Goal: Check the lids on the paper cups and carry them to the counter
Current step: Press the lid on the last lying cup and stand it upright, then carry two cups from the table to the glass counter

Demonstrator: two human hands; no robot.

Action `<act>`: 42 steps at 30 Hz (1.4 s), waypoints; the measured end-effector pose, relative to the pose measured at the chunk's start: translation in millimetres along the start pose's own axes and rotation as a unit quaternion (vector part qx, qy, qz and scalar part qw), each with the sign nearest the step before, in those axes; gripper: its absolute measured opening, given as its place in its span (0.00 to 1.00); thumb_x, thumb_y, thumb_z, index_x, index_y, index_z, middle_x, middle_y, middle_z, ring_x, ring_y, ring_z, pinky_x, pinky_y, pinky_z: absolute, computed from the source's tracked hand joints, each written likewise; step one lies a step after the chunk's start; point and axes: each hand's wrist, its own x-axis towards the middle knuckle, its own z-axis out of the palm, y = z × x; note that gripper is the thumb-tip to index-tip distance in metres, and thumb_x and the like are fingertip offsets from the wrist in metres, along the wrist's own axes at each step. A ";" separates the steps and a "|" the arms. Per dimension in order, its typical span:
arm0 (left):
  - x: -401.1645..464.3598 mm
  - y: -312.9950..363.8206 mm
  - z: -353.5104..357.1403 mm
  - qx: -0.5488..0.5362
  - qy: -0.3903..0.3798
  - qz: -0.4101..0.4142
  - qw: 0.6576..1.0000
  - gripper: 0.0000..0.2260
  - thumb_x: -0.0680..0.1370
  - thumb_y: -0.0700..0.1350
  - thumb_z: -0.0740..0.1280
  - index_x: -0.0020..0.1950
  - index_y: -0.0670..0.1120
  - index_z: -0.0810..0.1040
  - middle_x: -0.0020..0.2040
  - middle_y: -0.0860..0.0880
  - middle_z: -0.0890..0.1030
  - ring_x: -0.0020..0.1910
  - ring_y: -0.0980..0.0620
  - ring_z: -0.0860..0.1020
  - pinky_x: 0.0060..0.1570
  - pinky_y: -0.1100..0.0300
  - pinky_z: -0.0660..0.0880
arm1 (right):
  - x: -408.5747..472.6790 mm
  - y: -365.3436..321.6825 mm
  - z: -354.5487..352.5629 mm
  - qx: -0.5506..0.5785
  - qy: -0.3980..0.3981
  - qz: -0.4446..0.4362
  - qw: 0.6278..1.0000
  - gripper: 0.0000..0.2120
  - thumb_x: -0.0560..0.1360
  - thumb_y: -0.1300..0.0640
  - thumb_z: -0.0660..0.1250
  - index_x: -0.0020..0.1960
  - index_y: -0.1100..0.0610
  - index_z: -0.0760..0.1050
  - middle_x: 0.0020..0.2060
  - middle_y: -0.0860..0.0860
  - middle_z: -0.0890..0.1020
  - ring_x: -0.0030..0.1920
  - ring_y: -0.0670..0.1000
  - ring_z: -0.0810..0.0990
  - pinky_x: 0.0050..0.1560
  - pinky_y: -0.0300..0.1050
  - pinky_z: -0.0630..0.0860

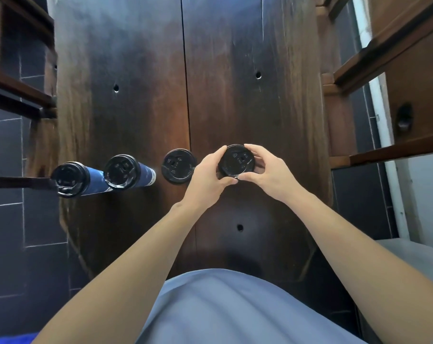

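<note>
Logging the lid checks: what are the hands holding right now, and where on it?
Both hands, left and right, hold the rightmost cup by the rim of its black lid, fingers curled round opposite sides.

I stand at the near end of a long dark-brown wooden plank table (235, 100), a seam running down its middle, small round holes bored in it, and a pale sheen of light on its far end. Left of the table lies a floor of dark grey tiles (7, 219) with pale grout, under dark wooden benches (14, 83). Right of the table stand brown wooden bench boards (389, 55) and a white upright frame (384, 120)
</note>
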 end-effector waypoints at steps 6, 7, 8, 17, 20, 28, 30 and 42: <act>1.6 -3.5 0.0 0.004 -0.004 -0.013 1.000 0.36 0.76 0.39 0.80 0.82 0.49 0.69 0.71 0.49 0.79 0.70 0.46 0.78 0.71 0.42 0.76 | 5.4 -3.7 0.8 -0.021 -0.001 0.005 1.000 0.31 0.74 0.56 0.80 0.74 0.49 0.72 0.65 0.42 0.79 0.61 0.36 0.77 0.56 0.22 0.72; 1.5 -3.9 -0.2 0.002 -0.004 -0.017 1.000 0.36 0.77 0.39 0.80 0.82 0.48 0.69 0.71 0.48 0.79 0.71 0.46 0.78 0.71 0.42 0.76 | 7.0 -5.3 1.4 -0.030 0.003 0.009 1.000 0.30 0.75 0.54 0.78 0.74 0.49 0.72 0.64 0.41 0.79 0.60 0.37 0.78 0.54 0.22 0.72; 1.4 -4.1 -0.5 0.000 -0.004 -0.023 1.000 0.36 0.77 0.39 0.79 0.82 0.48 0.69 0.72 0.47 0.78 0.71 0.46 0.78 0.72 0.42 0.76 | 9.2 -7.0 2.1 -0.036 0.011 0.014 0.999 0.28 0.76 0.52 0.77 0.73 0.49 0.72 0.64 0.41 0.79 0.59 0.39 0.78 0.54 0.22 0.70; -1.0 -3.9 -0.9 -0.012 0.001 -0.048 0.999 0.41 0.77 0.41 0.80 0.85 0.48 0.64 0.77 0.47 0.74 0.75 0.47 0.75 0.74 0.43 0.74 | 24.0 -26.1 8.9 -0.057 0.073 0.048 0.995 0.20 0.82 0.49 0.69 0.72 0.52 0.74 0.68 0.49 0.80 0.65 0.47 0.77 0.60 0.37 0.70; -5.9 0.6 -4.6 0.003 0.007 -0.039 0.999 0.42 0.76 0.44 0.81 0.85 0.49 0.63 0.79 0.48 0.72 0.77 0.47 0.72 0.76 0.44 0.73 | 17.4 -30.0 7.6 -0.075 0.096 0.041 0.992 0.20 0.82 0.49 0.69 0.72 0.53 0.74 0.70 0.50 0.78 0.69 0.50 0.76 0.63 0.40 0.70; -60.0 12.1 -32.2 0.087 0.082 0.016 0.993 0.32 0.81 0.48 0.76 0.82 0.47 0.69 0.78 0.48 0.73 0.75 0.48 0.73 0.76 0.53 0.71 | -33.6 -53.8 19.4 -0.081 0.180 -0.039 0.980 0.17 0.80 0.55 0.71 0.68 0.55 0.77 0.65 0.51 0.80 0.66 0.50 0.78 0.69 0.52 0.77; -85.2 7.7 -42.5 0.105 0.111 0.025 0.988 0.28 0.81 0.48 0.75 0.80 0.46 0.72 0.76 0.47 0.75 0.73 0.48 0.75 0.73 0.58 0.71 | -54.6 -58.2 36.4 -0.078 0.183 -0.074 0.977 0.17 0.79 0.57 0.72 0.67 0.56 0.78 0.63 0.51 0.81 0.64 0.50 0.79 0.68 0.51 0.78; -207.5 -93.0 -116.1 0.098 0.231 -0.068 0.966 0.23 0.82 0.46 0.74 0.77 0.51 0.77 0.67 0.48 0.77 0.63 0.49 0.79 0.63 0.54 0.79 | -110.5 -72.6 174.3 -0.118 0.048 -0.125 0.984 0.19 0.79 0.52 0.73 0.68 0.49 0.76 0.64 0.44 0.79 0.62 0.43 0.78 0.64 0.42 0.78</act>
